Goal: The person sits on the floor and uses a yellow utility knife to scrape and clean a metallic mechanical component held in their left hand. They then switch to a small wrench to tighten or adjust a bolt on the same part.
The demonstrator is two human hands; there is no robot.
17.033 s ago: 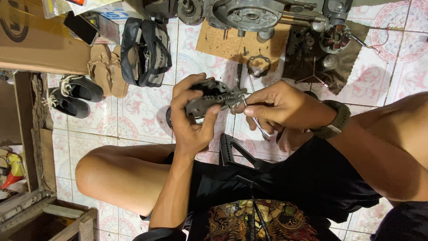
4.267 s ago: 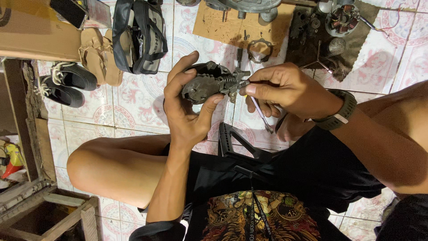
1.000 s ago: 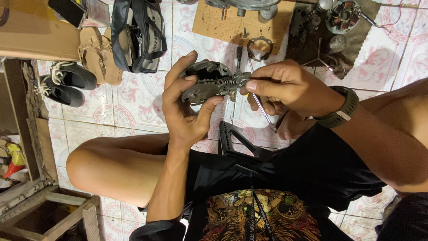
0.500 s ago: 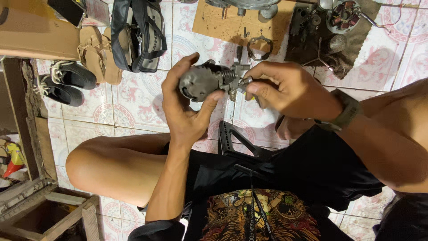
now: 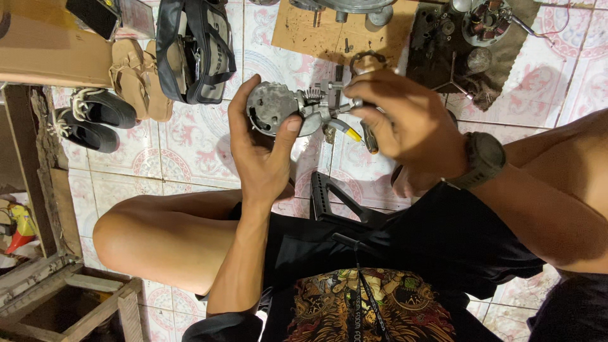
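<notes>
My left hand (image 5: 263, 149) clamps its fingers around a round grey motor part (image 5: 278, 114), while my right hand (image 5: 405, 120) pinches its geared shaft (image 5: 329, 104) above the patterned tile floor (image 5: 190, 145).

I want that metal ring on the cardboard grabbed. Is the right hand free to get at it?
Probably not yet: the right hand grips a tool against the metal part, though the ring lies uncovered just beyond its knuckles.

Count in view: two hands, left hand (image 5: 259, 152) and right hand (image 5: 405, 120); one grey metal motor part (image 5: 278, 109) held between them; one wristwatch (image 5: 484, 158); two tan sandals (image 5: 136, 79); two dark shoes (image 5: 92, 117); one black bag (image 5: 195, 47); one cardboard sheet (image 5: 316, 31); one dark rag (image 5: 443, 63).
</notes>
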